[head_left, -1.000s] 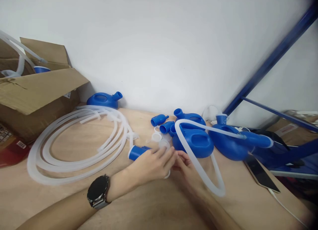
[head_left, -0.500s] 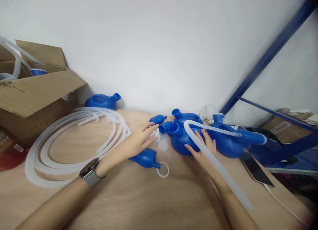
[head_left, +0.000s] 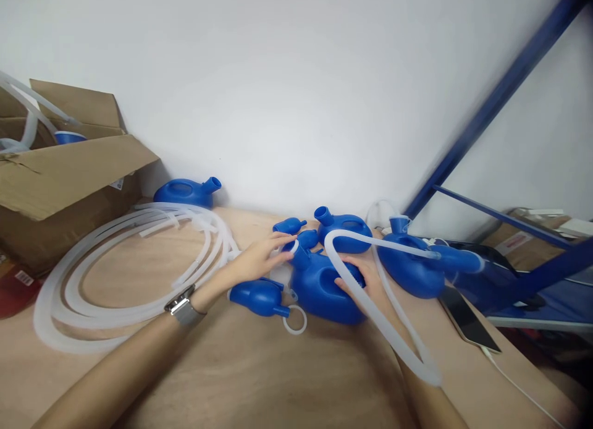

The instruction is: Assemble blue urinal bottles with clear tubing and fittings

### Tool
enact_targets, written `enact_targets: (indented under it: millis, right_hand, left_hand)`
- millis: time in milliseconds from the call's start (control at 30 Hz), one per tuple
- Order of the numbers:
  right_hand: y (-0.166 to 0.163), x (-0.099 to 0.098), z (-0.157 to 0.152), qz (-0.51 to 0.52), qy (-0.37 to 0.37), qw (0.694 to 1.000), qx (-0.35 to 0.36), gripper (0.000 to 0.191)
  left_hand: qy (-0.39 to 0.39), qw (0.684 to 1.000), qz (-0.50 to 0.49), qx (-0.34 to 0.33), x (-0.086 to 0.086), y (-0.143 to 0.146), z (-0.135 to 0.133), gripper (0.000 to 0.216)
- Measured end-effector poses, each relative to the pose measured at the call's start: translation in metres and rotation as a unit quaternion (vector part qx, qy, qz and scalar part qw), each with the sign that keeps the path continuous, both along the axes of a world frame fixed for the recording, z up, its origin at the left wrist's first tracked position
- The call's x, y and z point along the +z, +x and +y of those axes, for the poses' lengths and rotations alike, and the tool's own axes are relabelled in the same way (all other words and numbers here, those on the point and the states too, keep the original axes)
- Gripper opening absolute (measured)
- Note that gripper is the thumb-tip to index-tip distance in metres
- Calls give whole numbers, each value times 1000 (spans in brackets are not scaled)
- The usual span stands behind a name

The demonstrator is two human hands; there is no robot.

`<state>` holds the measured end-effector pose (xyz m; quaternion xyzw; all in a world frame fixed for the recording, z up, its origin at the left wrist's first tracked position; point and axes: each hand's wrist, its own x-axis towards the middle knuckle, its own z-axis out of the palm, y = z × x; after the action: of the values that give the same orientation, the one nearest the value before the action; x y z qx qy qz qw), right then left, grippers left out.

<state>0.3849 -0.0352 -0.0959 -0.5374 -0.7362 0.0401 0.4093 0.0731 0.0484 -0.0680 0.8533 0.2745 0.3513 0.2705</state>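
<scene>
A blue plastic urinal bottle (head_left: pixel 319 290) with a wide spout and a loop handle is tilted before me, with my right hand (head_left: pixel 365 284) closed round its handle. My left hand (head_left: pixel 264 256) is at its spout, fingers curled on a white ring-shaped piece (head_left: pixel 293 248). A bent white tube (head_left: pixel 345 271) passes in front of my right hand and forearm. Just below my left hand lies a blue funnel-like adapter (head_left: pixel 259 296) with a white ring (head_left: pixel 295 321) by its narrow end. Another blue bottle (head_left: pixel 349 234) stands behind.
Coiled white tubing (head_left: pixel 69 280) covers the left side of the table, beside an open cardboard box (head_left: pixel 78 175). A blue bottle (head_left: pixel 183 193) stands against the wall. At right are a tubed bottle (head_left: pixel 412 271), a charging phone (head_left: pixel 470 321) and a blue metal frame (head_left: pixel 491 101).
My right hand has taken hold of the front bottle and drawn it nearer and left, turning its spout toward my left hand. My left fingers have curled onto the white piece. The tube's lower end has swung.
</scene>
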Motion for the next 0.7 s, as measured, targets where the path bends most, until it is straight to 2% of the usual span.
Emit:
enact_targets:
  millis: [133, 267, 333, 400, 467, 567, 633, 700]
  right_hand:
    - [-4, 4, -1, 43, -24, 999, -7, 40]
    - [-8, 9, -2, 68, -48, 996, -7, 38]
    - [-10, 10, -2, 73, -51, 996, -4, 36]
    - [-12, 10, -1, 74, -46, 996, 9, 34]
    - [-15, 8, -1, 74, -38, 996, 27, 32]
    - [-18, 4, -1, 69, -34, 995, 55, 29]
    - [-19, 2, -1, 66, -34, 995, 65, 27]
    - [-18, 0, 0, 64, -35, 995, 73, 27]
  left_hand:
    - [-69, 997, 13, -33, 11, -6, 8, 53]
    - [-70, 994, 55, -67, 31, -11, 14, 53]
    - [-100, 990, 73, -63, 40, -9, 16, 54]
    - [-164, 983, 69, -40, 45, -1, 14, 53]
    - [-248, 969, 22, 11, 44, 12, 9, 56]
    - [-354, 928, -53, 102, 34, 37, -2, 71]
    - [-386, 912, -71, 118, 29, 48, -9, 78]
    - [-364, 923, -78, 98, 28, 51, -15, 77]
